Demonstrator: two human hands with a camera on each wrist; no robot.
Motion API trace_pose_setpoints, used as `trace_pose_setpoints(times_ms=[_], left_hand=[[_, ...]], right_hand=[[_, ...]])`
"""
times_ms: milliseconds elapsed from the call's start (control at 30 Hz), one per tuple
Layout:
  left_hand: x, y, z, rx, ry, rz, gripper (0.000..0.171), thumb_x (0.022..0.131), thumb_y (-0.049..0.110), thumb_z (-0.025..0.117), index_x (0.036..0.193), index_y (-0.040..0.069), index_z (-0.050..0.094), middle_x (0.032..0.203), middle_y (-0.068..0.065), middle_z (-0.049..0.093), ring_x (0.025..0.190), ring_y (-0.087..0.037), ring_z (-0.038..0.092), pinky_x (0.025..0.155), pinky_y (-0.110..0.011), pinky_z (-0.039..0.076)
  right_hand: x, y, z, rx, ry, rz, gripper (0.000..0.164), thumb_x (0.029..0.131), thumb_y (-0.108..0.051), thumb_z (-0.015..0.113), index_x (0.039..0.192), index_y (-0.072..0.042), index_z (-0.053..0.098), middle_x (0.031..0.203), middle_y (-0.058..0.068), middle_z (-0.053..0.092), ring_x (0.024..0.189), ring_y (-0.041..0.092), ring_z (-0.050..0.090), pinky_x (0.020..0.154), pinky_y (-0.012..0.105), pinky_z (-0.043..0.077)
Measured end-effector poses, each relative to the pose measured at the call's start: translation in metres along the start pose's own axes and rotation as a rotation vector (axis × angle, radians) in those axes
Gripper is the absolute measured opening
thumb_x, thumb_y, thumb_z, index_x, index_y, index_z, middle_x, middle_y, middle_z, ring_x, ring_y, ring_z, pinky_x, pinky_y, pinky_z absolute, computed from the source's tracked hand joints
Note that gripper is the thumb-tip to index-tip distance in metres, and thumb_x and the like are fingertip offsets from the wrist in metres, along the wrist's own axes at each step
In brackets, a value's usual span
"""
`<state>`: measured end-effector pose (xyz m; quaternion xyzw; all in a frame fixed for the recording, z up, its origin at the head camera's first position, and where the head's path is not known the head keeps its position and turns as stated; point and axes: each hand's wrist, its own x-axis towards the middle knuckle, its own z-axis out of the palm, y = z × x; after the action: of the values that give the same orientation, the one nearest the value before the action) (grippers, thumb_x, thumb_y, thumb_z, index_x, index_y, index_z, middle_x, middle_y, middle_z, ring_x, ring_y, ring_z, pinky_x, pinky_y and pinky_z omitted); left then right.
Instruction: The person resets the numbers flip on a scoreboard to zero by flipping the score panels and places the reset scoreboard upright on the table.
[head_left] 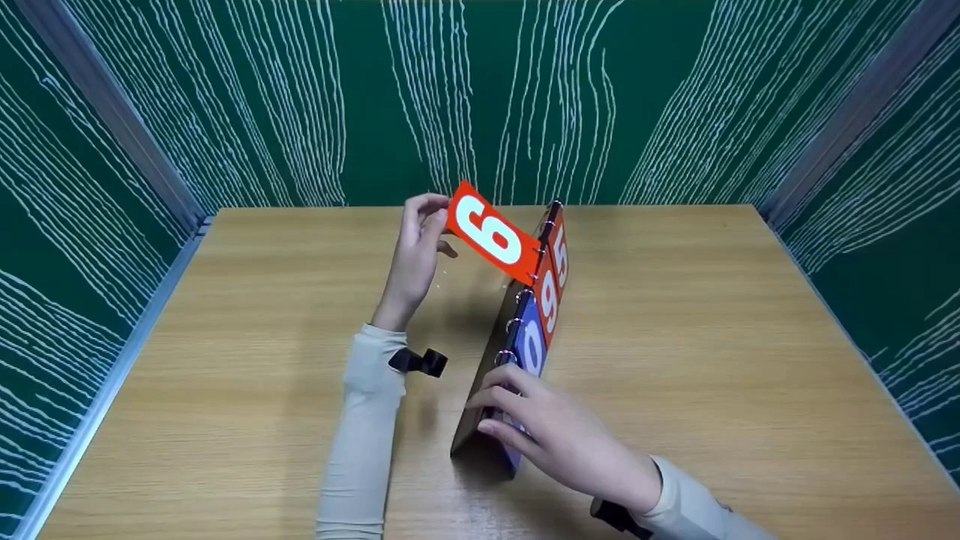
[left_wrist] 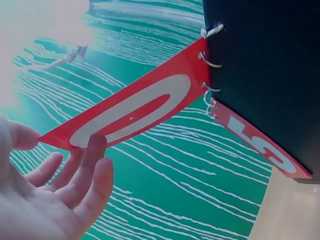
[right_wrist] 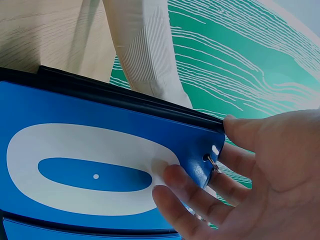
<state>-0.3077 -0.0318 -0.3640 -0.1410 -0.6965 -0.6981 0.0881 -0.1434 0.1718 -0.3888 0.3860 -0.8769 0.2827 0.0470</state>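
Note:
A tabletop flip scoreboard with a black stand (head_left: pixel 486 379) stands upright on the table, its number cards hung on metal rings along the top edge. My left hand (head_left: pixel 414 251) pinches the free end of a lifted red card (head_left: pixel 469 202) between thumb and fingers. The head view shows a 6 on this card; its other side bears a 0 in the left wrist view. Red cards with a 9 (head_left: pixel 549 300) and a 5 (head_left: pixel 561 255) hang on the far side. At the near end, my right hand (head_left: pixel 574 442) grips the scoreboard's top, fingertips against a blue 0 card (right_wrist: pixel 95 137).
The wooden table (head_left: pixel 712 360) extends on both sides of the scoreboard. Green walls (head_left: pixel 510 90) with white wavy lines enclose the back and sides, with metal posts (head_left: pixel 847 112) at the corners. A black strap mount (head_left: pixel 420 362) sits on the left wrist.

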Motion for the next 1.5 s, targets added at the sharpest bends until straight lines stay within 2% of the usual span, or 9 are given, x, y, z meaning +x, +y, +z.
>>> trace_pose_setpoints(times_ms=[200, 433, 667, 1000, 1200, 1500], left_hand=[[-0.004, 0.006, 0.008, -0.026, -0.08, 0.048, 0.04, 0.109, 0.022, 0.039, 0.144, 0.004, 0.036, 0.14, -0.017, 0.051, 0.115, -0.029, 0.061, 0.087, -0.035, 0.055], [-0.008, 0.009, 0.02, -0.032, -0.169, 0.051, 0.041, 0.11, 0.025, 0.035, 0.147, 0.006, 0.036, 0.148, -0.013, 0.047, 0.12, -0.027, 0.062, 0.092, -0.036, 0.055], [-0.011, 0.006, 0.033, -0.014, -0.24, 0.04, 0.045, 0.11, 0.029, 0.032, 0.148, 0.007, 0.036, 0.153, -0.011, 0.046, 0.126, -0.024, 0.059, 0.097, -0.037, 0.053], [-0.012, 0.002, 0.043, 0.016, -0.298, 0.014, 0.044, 0.11, 0.03, 0.032, 0.148, 0.009, 0.039, 0.153, -0.011, 0.047, 0.132, -0.024, 0.055, 0.103, -0.043, 0.051], [-0.015, 0.0, 0.049, 0.038, -0.338, 0.005, 0.042, 0.11, 0.032, 0.032, 0.146, 0.011, 0.04, 0.153, -0.008, 0.047, 0.136, -0.023, 0.052, 0.105, -0.043, 0.05], [-0.017, -0.002, 0.056, 0.07, -0.384, -0.035, 0.041, 0.111, 0.034, 0.032, 0.146, 0.015, 0.042, 0.151, -0.006, 0.049, 0.138, -0.025, 0.051, 0.109, -0.047, 0.049]], right_hand=[[0.001, 0.001, 0.0, 0.014, -0.007, 0.001, 0.02, 0.103, -0.028, 0.06, 0.123, -0.028, 0.065, 0.126, -0.01, 0.056, 0.112, 0.005, 0.059, 0.093, 0.03, 0.055], [0.001, 0.001, 0.001, -0.009, 0.011, -0.015, 0.021, 0.104, -0.031, 0.058, 0.122, -0.024, 0.067, 0.125, -0.008, 0.057, 0.111, 0.006, 0.06, 0.092, 0.031, 0.055], [-0.001, 0.001, 0.002, -0.037, 0.034, -0.035, 0.02, 0.102, -0.029, 0.061, 0.121, -0.025, 0.066, 0.124, -0.008, 0.058, 0.11, 0.007, 0.062, 0.091, 0.03, 0.055], [0.0, 0.001, 0.002, -0.034, 0.024, -0.015, 0.02, 0.103, -0.032, 0.058, 0.121, -0.027, 0.066, 0.125, -0.008, 0.059, 0.11, 0.007, 0.063, 0.089, 0.031, 0.057], [0.0, 0.001, 0.001, -0.012, 0.007, -0.006, 0.023, 0.105, -0.035, 0.054, 0.122, -0.026, 0.066, 0.125, -0.008, 0.059, 0.113, 0.008, 0.062, 0.093, 0.032, 0.056], [0.001, 0.001, 0.0, 0.0, 0.009, -0.012, 0.021, 0.104, -0.031, 0.057, 0.122, -0.026, 0.066, 0.123, -0.009, 0.058, 0.113, 0.006, 0.061, 0.095, 0.031, 0.055]])
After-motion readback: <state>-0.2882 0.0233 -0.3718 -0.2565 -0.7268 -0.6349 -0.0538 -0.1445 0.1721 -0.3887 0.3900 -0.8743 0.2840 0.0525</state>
